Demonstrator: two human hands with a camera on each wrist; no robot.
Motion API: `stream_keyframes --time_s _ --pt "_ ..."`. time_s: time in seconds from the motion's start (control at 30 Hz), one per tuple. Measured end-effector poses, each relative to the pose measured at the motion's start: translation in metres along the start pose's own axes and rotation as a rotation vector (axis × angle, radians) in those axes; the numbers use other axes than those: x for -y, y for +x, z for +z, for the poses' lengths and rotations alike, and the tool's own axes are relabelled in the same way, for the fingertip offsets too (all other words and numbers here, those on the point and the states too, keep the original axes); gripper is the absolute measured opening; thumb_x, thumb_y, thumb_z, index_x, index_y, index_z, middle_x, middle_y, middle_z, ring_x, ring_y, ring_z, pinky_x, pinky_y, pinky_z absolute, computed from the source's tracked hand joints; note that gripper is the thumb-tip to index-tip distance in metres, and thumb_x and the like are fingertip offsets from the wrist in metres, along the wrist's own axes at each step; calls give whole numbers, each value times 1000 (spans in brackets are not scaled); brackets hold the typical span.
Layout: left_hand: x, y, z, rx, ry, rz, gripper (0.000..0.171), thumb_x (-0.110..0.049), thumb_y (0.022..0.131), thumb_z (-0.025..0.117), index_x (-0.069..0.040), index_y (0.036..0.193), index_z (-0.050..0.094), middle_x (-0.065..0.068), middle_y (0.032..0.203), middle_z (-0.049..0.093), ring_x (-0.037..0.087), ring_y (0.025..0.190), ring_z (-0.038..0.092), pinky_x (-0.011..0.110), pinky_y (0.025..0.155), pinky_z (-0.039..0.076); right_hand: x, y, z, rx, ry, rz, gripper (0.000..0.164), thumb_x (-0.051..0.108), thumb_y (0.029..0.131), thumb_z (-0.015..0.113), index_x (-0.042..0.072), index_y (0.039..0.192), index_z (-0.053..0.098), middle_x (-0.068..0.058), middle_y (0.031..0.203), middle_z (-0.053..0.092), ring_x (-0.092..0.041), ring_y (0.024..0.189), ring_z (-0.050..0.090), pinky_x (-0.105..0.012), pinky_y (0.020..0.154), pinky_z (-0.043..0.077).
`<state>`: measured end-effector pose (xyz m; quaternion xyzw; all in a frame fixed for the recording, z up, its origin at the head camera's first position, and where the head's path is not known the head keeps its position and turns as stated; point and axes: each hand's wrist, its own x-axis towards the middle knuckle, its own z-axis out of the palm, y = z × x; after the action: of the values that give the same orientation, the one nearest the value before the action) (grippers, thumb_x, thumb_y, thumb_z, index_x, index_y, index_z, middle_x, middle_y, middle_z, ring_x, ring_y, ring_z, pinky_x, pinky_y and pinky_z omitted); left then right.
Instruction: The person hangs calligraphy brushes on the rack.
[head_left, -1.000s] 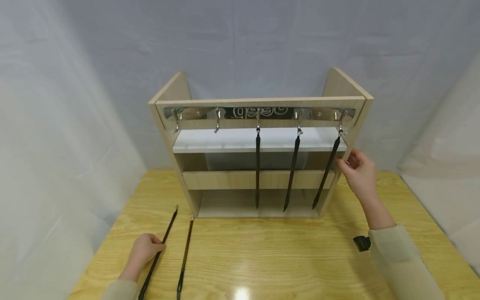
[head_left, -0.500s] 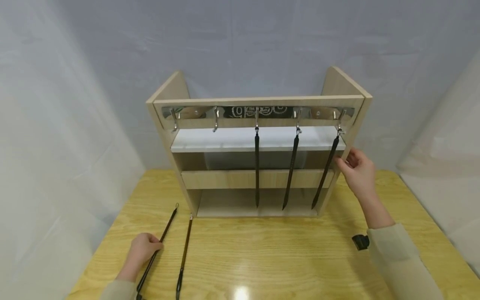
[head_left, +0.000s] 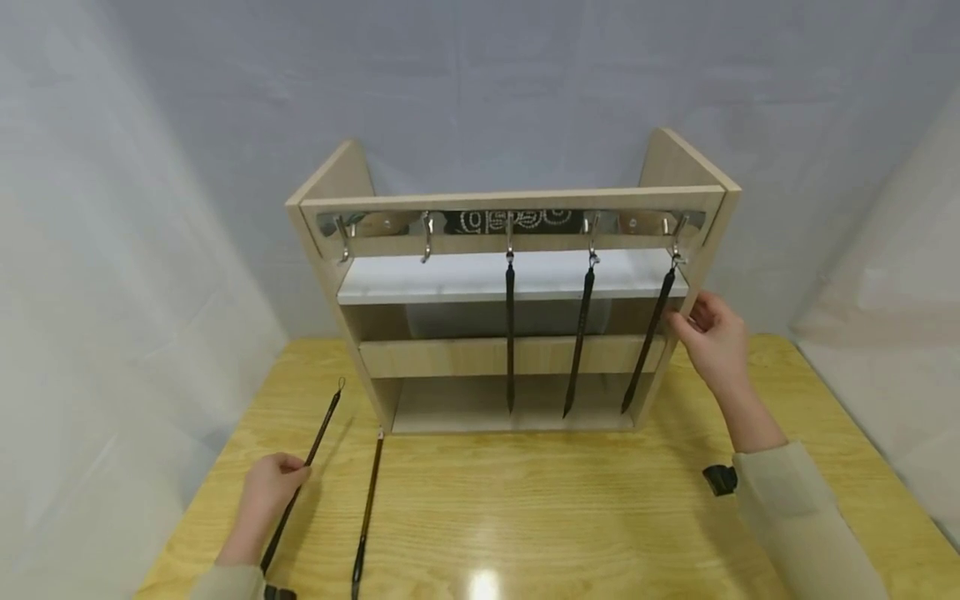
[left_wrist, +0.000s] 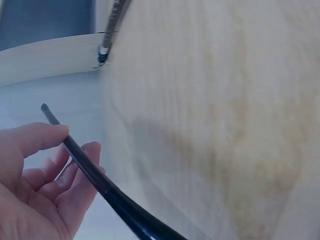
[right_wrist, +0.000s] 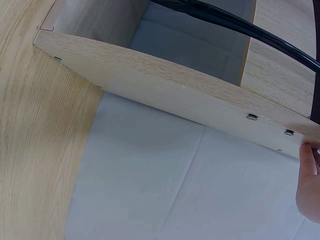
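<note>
My left hand (head_left: 264,493) pinches a dark writing brush (head_left: 324,432) between thumb and fingers, its hanging loop pointing up and away. A shadow on the table lies apart from this brush. In the left wrist view the thumb presses on the brush's handle (left_wrist: 95,175). With its thumb at the front edge, my right hand (head_left: 718,346) grips the right side panel of a pale wooden shelf (head_left: 442,358); its other fingers are partly hidden behind the panel. A second brush (head_left: 369,500) lies on the table before the shelf's left corner, loop end toward the shelf.
Along the shelf's top board runs a shiny hook rail (head_left: 382,223). Brushes hang from three hooks: a middle brush (head_left: 511,333), another brush (head_left: 580,342) and a rightmost brush (head_left: 649,342). The two left hooks (head_left: 427,242) hold nothing. White sheeting (head_left: 150,292) surrounds the wooden table (head_left: 525,517).
My left hand has raised its brush from the table and shifted it slightly left and away from me. The right hand keeps its grip on the shelf. The head view has shifted slightly.
</note>
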<state>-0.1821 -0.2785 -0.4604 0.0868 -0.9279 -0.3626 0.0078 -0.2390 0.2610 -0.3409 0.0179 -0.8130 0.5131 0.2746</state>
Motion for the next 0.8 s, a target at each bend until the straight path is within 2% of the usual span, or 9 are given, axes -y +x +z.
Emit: stream_keyframes --time_s 0.27,0.4,0.57,0.7,0.8 --pt "-14 -4 -7 -84 -69 18 22 -7 81 57 14 90 56 14 73 62 17 62 56 25 53 46 -1 0 1 -2 20 1 39 8 83 60 -9 117 50 -24 112 54 -21 105 53 -17 82 45" --pt "-23 -8 -10 -109 -77 10 24 -10 83 57 11 94 56 17 79 63 22 68 58 28 56 47 -1 0 1 -5 22 12 39 7 82 60 -8 117 50 -23 112 54 -17 105 53 -17 82 45" --pt "-36 -14 -10 -171 -97 14 26 -15 84 59 7 97 57 20 88 62 26 76 58 27 58 48 -2 0 1 -10 12 13 39 7 82 60 -7 117 50 -23 111 55 -13 103 54 -16 81 45" --pt "-40 -14 -7 -219 -155 36 30 -22 83 61 4 98 58 20 92 61 29 81 58 32 64 49 -2 0 2 -13 19 6 38 7 82 60 -8 116 51 -23 111 55 -11 102 54 -16 81 45" --pt "-38 -12 -4 -261 -218 56 31 -27 82 63 1 95 59 15 89 62 23 79 58 36 61 50 -1 0 2 -10 18 1 38 7 83 60 -7 116 51 -23 111 55 -11 102 54 -16 80 45"
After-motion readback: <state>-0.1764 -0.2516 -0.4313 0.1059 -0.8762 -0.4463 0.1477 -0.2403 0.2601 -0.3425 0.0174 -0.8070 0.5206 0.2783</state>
